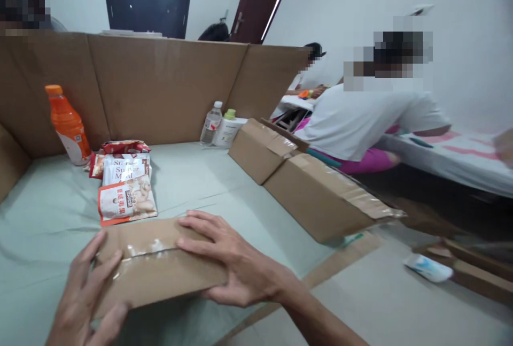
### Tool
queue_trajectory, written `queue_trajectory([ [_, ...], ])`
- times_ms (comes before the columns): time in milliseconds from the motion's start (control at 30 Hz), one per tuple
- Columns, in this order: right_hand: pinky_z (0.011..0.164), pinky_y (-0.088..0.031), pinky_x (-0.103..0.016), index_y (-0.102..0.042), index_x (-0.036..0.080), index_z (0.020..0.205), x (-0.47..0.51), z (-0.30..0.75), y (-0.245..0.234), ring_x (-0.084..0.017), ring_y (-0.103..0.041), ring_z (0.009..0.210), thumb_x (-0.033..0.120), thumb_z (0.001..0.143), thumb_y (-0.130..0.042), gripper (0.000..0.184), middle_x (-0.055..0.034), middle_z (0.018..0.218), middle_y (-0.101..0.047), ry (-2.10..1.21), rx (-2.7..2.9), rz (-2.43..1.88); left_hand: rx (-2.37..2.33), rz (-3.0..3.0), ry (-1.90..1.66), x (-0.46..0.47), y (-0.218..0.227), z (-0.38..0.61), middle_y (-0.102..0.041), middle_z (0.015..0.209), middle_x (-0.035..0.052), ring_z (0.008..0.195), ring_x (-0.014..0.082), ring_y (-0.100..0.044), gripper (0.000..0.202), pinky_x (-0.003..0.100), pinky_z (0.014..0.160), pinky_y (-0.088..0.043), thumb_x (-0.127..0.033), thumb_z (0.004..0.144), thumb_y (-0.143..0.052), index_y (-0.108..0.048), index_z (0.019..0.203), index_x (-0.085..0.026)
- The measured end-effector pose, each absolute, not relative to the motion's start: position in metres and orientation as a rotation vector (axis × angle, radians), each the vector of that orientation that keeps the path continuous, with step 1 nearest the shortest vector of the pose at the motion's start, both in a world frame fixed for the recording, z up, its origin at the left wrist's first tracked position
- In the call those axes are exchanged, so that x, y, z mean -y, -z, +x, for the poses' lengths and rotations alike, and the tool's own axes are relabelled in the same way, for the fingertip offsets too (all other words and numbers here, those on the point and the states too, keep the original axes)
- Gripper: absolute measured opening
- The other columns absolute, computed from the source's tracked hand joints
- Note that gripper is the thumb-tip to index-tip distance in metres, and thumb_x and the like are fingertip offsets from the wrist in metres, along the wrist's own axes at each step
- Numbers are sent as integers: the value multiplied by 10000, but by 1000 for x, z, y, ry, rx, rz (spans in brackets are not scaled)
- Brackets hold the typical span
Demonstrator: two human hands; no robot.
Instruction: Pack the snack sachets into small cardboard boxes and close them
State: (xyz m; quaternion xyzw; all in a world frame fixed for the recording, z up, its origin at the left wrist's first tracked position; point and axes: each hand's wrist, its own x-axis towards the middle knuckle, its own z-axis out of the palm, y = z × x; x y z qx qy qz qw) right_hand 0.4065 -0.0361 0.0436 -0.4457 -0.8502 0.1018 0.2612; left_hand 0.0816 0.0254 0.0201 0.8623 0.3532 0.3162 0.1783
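Note:
A small brown cardboard box (160,276), with clear tape along its top seam, is held between both hands over the pale green table cover (192,175). My left hand (86,287) grips its left end, fingers on top and thumb at the near side. On the right end, my right hand (224,260) has its fingers spread over the top and its thumb low at the near corner. Just beyond the box lie several snack packets: an orange and white pouch (128,199), a white pouch (126,167) and a red packet (126,146).
An orange bottle (68,124) stands at the left by the cardboard wall (168,89). A clear water bottle (211,125) and a white bottle (230,131) stand farther right. Two taped boxes (312,196) line the right edge. Other people (360,116) sit beyond.

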Motion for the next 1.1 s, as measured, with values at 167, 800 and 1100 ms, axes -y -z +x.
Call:
queue_trajectory([
  [167, 1146, -388, -581, -505, 305, 1501, 96, 476, -27, -349, -400, 1456, 384, 799, -746, 746, -124, 1560, -472, -82, 2022, -1582, -477, 2616, -547, -73, -40, 185, -232, 1677, 172, 1508, 403, -316, 657, 624, 1147, -398, -259, 860, -617, -441, 1492, -238],
  [800, 960, -399, -571, -541, 119, 1383, -67, 589, -40, -406, -484, 1232, 388, 924, -567, 532, -247, 1340, -581, 408, 1101, -2587, -569, 2755, -277, -123, -12, 455, -545, 1434, 123, 1246, 308, -586, 436, 548, 1026, -516, -356, 980, -661, -557, 1370, -191],
  [1100, 1078, -356, -629, -470, 28, 1467, -13, 558, -12, -481, -386, 1423, 443, 954, -516, 662, -334, 1581, -332, 576, 1131, -2303, -579, 2668, -157, -104, 20, 305, -454, 1555, 136, 1405, 339, -464, 474, 556, 1131, -438, -285, 914, -731, -590, 1358, -195],
])
